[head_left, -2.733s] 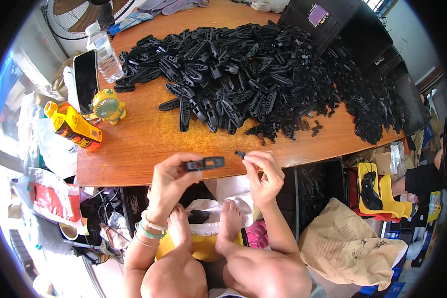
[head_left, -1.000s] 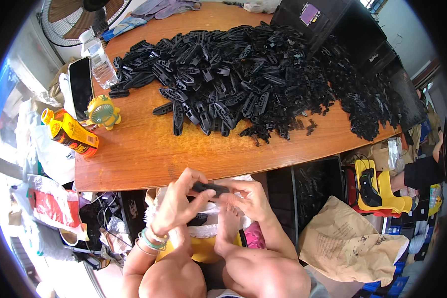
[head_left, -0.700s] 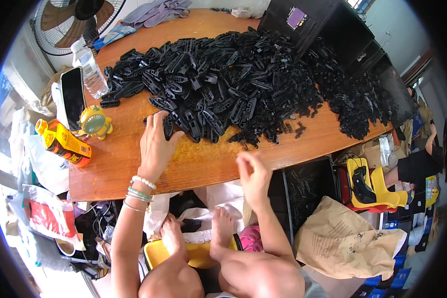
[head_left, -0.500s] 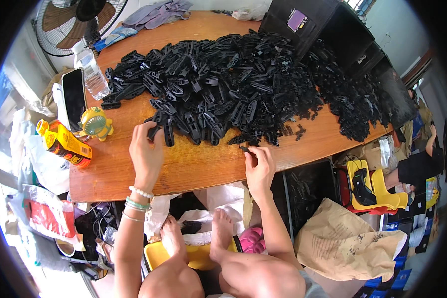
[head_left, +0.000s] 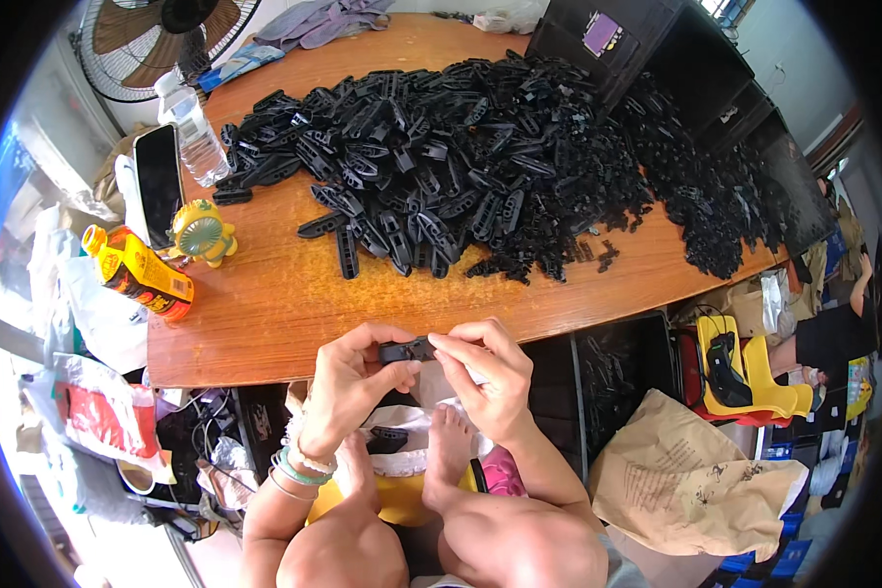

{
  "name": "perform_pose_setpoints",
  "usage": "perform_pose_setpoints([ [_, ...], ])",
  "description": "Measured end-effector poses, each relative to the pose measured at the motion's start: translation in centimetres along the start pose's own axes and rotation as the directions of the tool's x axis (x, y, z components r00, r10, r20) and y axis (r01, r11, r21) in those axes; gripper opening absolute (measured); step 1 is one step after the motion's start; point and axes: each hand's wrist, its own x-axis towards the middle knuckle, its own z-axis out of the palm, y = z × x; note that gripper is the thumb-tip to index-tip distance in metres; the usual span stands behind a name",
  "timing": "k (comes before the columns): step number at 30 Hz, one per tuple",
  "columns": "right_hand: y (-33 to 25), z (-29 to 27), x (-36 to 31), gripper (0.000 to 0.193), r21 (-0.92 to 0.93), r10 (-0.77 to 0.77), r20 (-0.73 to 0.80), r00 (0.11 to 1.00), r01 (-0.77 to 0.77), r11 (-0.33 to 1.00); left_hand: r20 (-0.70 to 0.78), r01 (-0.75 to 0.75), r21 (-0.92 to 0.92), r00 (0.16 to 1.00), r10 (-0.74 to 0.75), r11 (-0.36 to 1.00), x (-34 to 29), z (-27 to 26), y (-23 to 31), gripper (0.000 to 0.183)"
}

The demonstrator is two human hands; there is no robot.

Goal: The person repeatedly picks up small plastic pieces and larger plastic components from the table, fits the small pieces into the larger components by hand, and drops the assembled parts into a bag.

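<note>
Over the table's near edge, my left hand (head_left: 348, 387) grips a long black plastic part (head_left: 398, 352) between thumb and fingers. My right hand (head_left: 492, 377) pinches at that part's right end. The fingertips mostly hide the small black piece there, and I cannot tell whether it is seated in the long part. Beyond both hands lies a heap of similar long, slotted black parts (head_left: 392, 167). Small black pieces (head_left: 519, 250) are piled along its right front side.
The wooden table (head_left: 265, 333) carries a yellow-labelled bottle (head_left: 147, 274), a small yellow-green fan (head_left: 203, 233), a phone (head_left: 159, 181) and a clear bottle (head_left: 194, 137) at left. Black crates (head_left: 647, 59) stand at back right. A brown paper bag (head_left: 691, 475) lies below right, near a yellow chair (head_left: 755, 377).
Both hands have drawn back from the heap to the table's near edge and come together. My left hand has brought a long black part away, and my right hand a small black piece.
</note>
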Motion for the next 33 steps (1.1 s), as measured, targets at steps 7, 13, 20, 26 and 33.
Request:
perform_pose_setpoints([
  [7, 0.2, 0.6, -0.5, 0.03, -0.221, -0.138, 0.003, 0.99, 0.135, 0.966, -0.002, 0.055, -0.027, 0.998, -0.056, 0.998, -0.5, 0.4, 0.3, 0.025],
  [13, 0.5, 0.6, -0.9, 0.03, -0.042, 0.021, 0.092, 0.996, -0.017, 0.999, -0.055, -0.052, -0.029, 0.997, 0.05, 0.998, -0.5, 0.2, -1.2, 0.018],
  [20, 1.5, -0.3, -2.3, 0.03, 0.264, 0.511, 0.348, 0.786, -0.605, 0.752, 0.004, 0.014, 0.056, 1.0, -0.014, 0.998, -0.7, 0.2, -0.8, 0.022],
  [26, 3.4, -1.2, -3.1, 0.025, 0.082, 0.492, 0.673, 0.552, -0.717, 0.692, -0.096, -0.054, 0.89, 0.949, 0.302, 0.452, 3.9, -3.2, -0.7, 0.043],
  [33, 7.9, 0.5, 1.6, 0.028, -0.462, -0.024, -0.104, 0.994, -0.027, 0.887, 0.008, -0.25, 0.922, 0.775, 0.632, 0.295, 9.0, -4.3, -1.7, 0.04],
])
